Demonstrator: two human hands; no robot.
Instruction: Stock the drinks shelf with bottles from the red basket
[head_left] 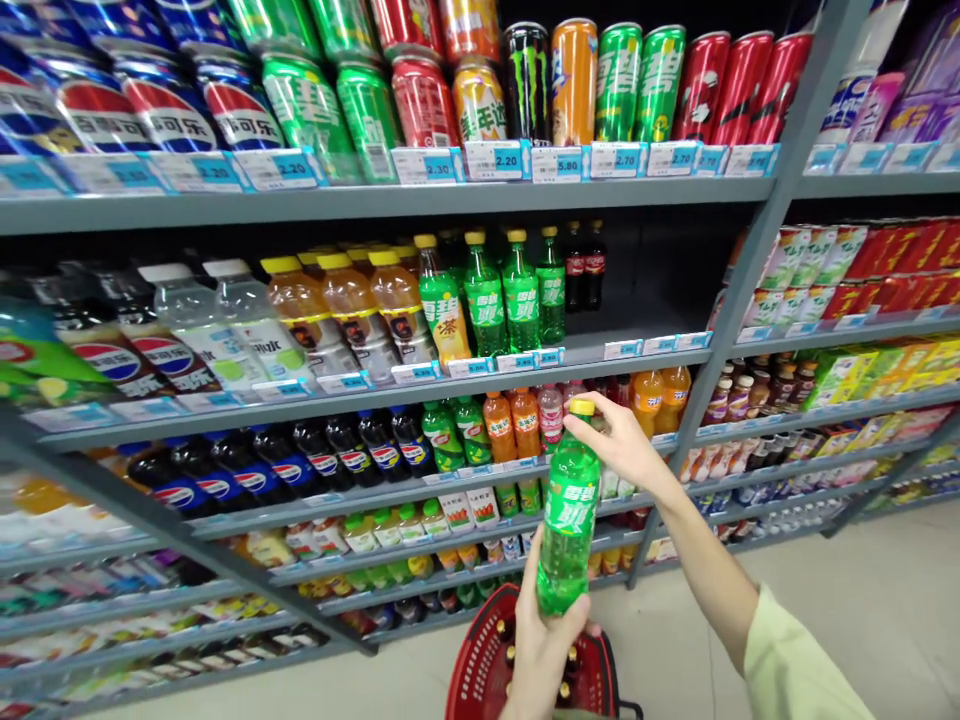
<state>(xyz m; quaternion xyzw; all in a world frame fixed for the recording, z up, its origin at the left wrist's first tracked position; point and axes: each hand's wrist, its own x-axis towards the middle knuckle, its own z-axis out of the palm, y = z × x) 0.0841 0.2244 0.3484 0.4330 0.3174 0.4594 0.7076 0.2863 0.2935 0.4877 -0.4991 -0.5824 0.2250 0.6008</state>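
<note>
A green soda bottle (568,515) with a yellow cap is held slightly tilted in front of the shelves. My left hand (546,630) grips it round the base, thumb in front. Up at the neck, just below the cap, my right hand (619,440) has its fingers closed on the same bottle. Under my left hand is a red shopping basket (472,665) with several dark bottles in it, partly hidden by the hand and forearm. Similar green bottles (521,290) stand on the middle shelf beyond.
Grey shelving (375,205) spans the view, with cans (300,95) on top and bottles of orange drink (660,395) lower down. A grey upright (739,260) divides it from a bay of red cartons (900,250). Pale floor (885,600) shows at lower right.
</note>
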